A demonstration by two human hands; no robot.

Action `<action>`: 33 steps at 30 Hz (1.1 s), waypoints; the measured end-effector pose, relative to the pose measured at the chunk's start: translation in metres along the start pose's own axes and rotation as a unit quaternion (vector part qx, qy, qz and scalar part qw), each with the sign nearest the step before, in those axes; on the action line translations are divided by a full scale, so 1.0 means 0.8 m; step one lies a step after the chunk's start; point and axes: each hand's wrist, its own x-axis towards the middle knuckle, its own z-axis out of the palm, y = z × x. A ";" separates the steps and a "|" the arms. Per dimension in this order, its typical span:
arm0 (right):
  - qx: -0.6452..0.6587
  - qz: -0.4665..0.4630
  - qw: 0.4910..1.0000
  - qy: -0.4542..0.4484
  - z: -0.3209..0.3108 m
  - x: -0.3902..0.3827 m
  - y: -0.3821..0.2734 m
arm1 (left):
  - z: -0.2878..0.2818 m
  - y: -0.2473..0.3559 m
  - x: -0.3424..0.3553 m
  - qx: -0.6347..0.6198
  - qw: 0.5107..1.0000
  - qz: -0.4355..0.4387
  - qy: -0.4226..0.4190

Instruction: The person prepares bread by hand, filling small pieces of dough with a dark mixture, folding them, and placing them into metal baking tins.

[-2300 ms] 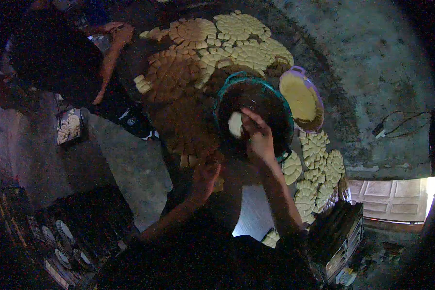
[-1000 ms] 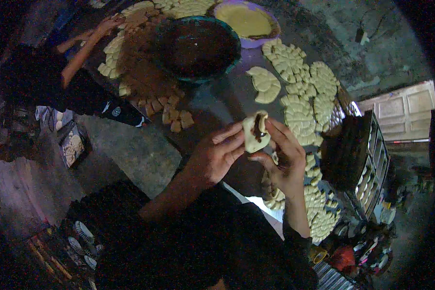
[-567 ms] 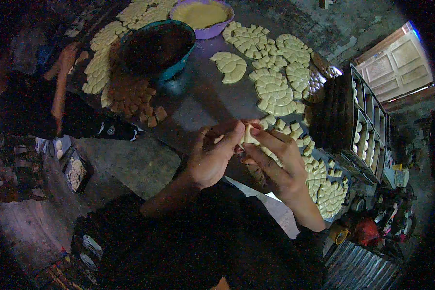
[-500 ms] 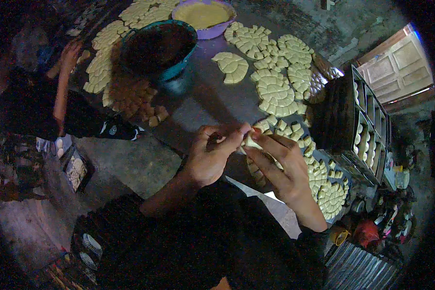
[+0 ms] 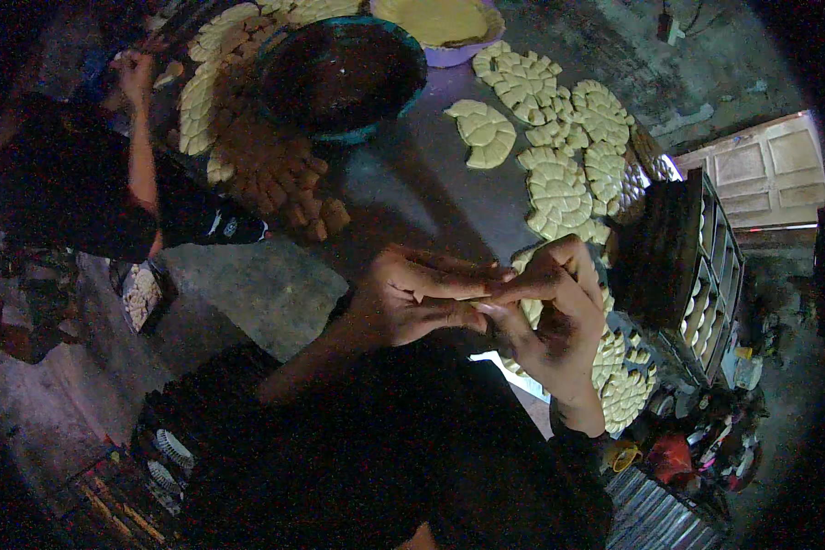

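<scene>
The pale dough piece (image 5: 486, 301) sits between the fingertips, the left grip (image 5: 399, 298) closed on its left side, the right grip (image 5: 564, 321) on its right, neither nearer. From here, fingers cover most of it; I cannot tell its long axis.

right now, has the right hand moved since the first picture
Yes: away from the teal basin, the right hand has moved toward the picture's lower right.

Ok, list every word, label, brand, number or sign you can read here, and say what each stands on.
None can be read.
Pale marks on dark clothing worn by a co-worker: too small and blurred to read.
Teal basin and purple basin: no lettering visible.
</scene>
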 end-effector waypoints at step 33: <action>-0.085 0.243 0.951 -0.173 0.291 -0.014 0.207 | -0.205 -0.121 -0.149 0.419 0.876 -0.235 0.047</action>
